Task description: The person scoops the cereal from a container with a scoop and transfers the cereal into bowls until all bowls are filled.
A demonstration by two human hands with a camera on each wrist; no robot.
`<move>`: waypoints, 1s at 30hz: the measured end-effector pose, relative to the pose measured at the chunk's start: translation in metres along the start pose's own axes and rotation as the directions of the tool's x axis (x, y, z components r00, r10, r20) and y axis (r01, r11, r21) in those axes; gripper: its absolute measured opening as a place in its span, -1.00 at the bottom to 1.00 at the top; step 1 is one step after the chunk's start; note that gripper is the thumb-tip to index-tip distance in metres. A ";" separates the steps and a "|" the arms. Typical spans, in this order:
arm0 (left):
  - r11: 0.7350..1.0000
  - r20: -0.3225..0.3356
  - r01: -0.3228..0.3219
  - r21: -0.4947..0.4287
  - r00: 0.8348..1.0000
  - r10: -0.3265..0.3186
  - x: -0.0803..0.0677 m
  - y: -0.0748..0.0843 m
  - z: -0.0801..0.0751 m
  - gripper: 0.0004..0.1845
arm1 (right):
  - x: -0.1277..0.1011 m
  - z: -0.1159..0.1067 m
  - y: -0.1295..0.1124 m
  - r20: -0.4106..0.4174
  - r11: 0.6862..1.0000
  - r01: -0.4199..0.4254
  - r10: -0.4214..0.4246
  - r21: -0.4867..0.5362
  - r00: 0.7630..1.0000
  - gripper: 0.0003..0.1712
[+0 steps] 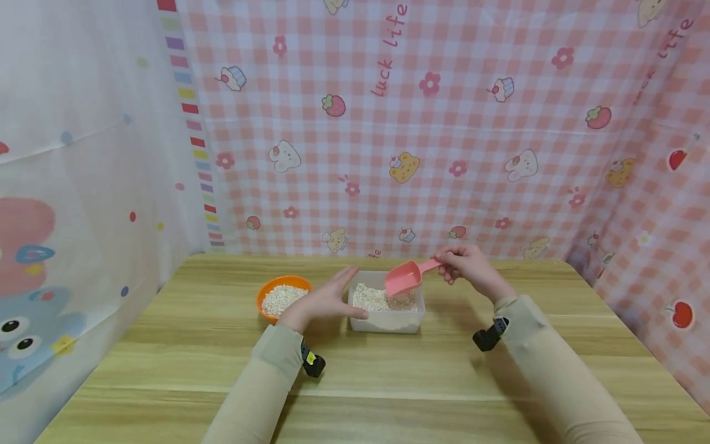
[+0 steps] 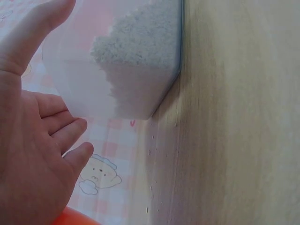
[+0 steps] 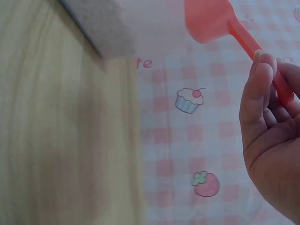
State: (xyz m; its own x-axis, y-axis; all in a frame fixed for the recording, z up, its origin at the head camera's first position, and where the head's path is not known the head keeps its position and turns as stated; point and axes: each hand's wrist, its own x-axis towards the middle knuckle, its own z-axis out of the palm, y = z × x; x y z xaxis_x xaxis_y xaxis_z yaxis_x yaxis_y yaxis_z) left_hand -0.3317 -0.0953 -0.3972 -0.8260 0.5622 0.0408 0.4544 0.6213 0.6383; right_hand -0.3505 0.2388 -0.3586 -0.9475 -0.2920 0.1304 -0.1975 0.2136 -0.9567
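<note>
Head view: pink scoop (image 1: 405, 277) at frame centre, tilted over clear tub (image 1: 386, 320) of grain, handle pinched by right hand (image 1: 470, 265). Left hand (image 1: 324, 300) flat, fingers straight, against tub's left wall. Orange bowl (image 1: 265, 290) just left, on wooden table (image 1: 388, 382).

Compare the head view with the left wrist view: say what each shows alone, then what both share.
Head only: the right hand holding the pink scoop above the container, and the oats heaped in the orange bowl.
Left wrist only: loose grains scattered on the table by the container.
Both: the left hand open beside the clear container of oats.
</note>
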 end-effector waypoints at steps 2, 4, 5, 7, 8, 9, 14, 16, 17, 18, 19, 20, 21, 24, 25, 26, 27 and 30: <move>1.000 0.000 0.000 0.000 1.000 0.000 0.000 0.000 0.000 0.19 | 0.001 -0.002 -0.005 0.016 0.999 0.019 -0.018 -0.035 1.000 -0.61; 1.000 -0.002 -0.001 -0.002 1.000 0.001 0.000 0.000 0.000 0.18 | 0.002 -0.002 -0.008 0.025 0.997 0.030 -0.028 -0.067 0.999 -0.63; 1.000 -0.002 0.001 -0.002 1.000 -0.001 0.000 0.000 -0.001 0.19 | 0.003 -0.002 -0.009 0.028 0.996 0.030 -0.028 -0.079 0.999 -0.64; 1.000 -0.004 0.004 -0.004 1.000 -0.004 0.000 0.001 -0.001 0.19 | 0.004 -0.001 -0.011 0.042 0.995 0.032 -0.028 -0.098 0.999 -0.64; 1.000 -0.006 0.003 -0.007 1.000 -0.003 -0.001 0.001 -0.001 0.19 | 0.004 -0.001 -0.012 0.046 0.994 0.030 -0.025 -0.103 0.999 -0.65; 1.000 -0.007 0.002 -0.006 1.000 -0.002 -0.001 0.001 -0.001 0.19 | 0.005 0.000 -0.012 0.048 0.994 0.026 -0.021 -0.108 0.999 -0.66; 1.000 -0.008 -0.003 -0.001 1.000 0.003 -0.001 0.001 0.000 0.18 | 0.006 0.004 -0.011 0.075 0.991 0.016 -0.006 -0.132 0.997 -0.69; 1.000 -0.007 -0.003 0.000 1.000 0.003 0.000 0.000 0.000 0.18 | 0.007 0.005 -0.010 0.082 0.990 0.011 0.001 -0.144 0.997 -0.68; 1.000 -0.009 -0.004 0.002 1.000 0.004 0.000 0.000 0.000 0.17 | 0.007 0.006 -0.010 0.086 0.989 0.011 0.002 -0.150 0.996 -0.68; 1.000 -0.008 -0.002 0.000 1.000 0.002 0.000 0.000 0.000 0.18 | 0.007 0.007 -0.010 0.086 0.988 0.010 0.003 -0.156 0.996 -0.68; 1.000 -0.007 0.001 0.000 1.000 -0.001 0.000 0.000 0.001 0.18 | 0.007 0.007 -0.010 0.086 0.986 0.009 0.005 -0.164 0.996 -0.68; 1.000 -0.007 0.001 -0.001 1.000 -0.001 0.000 -0.001 0.001 0.18 | 0.007 0.008 -0.009 0.085 0.985 0.009 0.006 -0.173 0.996 -0.68; 1.000 -0.008 0.002 -0.003 1.000 -0.002 0.000 -0.001 0.001 0.18 | 0.007 0.009 -0.009 0.088 0.983 0.011 0.005 -0.186 0.996 -0.69; 1.000 -0.009 0.002 -0.003 1.000 -0.002 0.001 -0.001 0.001 0.18 | 0.007 0.012 -0.009 0.103 0.977 0.020 0.002 -0.213 0.995 -0.70; 1.000 -0.011 0.001 -0.001 1.000 -0.001 0.000 -0.001 0.001 0.18 | 0.007 0.013 -0.009 0.109 0.976 0.018 0.006 -0.216 0.994 -0.70; 1.000 -0.011 0.001 0.000 1.000 -0.001 0.000 0.000 0.001 0.18 | 0.007 0.014 -0.009 0.115 0.976 0.019 0.006 -0.216 0.993 -0.71; 1.000 -0.013 -0.003 0.004 1.000 0.003 0.000 0.000 0.001 0.18 | 0.006 0.015 -0.009 0.121 0.977 0.019 0.007 -0.214 0.993 -0.71; 1.000 -0.014 -0.010 0.015 1.000 0.010 0.000 -0.001 0.001 0.19 | 0.006 0.017 -0.008 0.121 0.978 0.014 0.012 -0.210 0.993 -0.71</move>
State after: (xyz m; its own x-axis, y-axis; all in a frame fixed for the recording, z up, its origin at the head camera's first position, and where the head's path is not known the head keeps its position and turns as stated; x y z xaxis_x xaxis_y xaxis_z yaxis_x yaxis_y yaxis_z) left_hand -0.3319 -0.0950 -0.3981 -0.8262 0.5604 0.0580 0.4673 0.6240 0.6263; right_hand -0.3505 0.2199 -0.3546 -0.9125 -0.3999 0.0863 -0.2588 0.4009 -0.8788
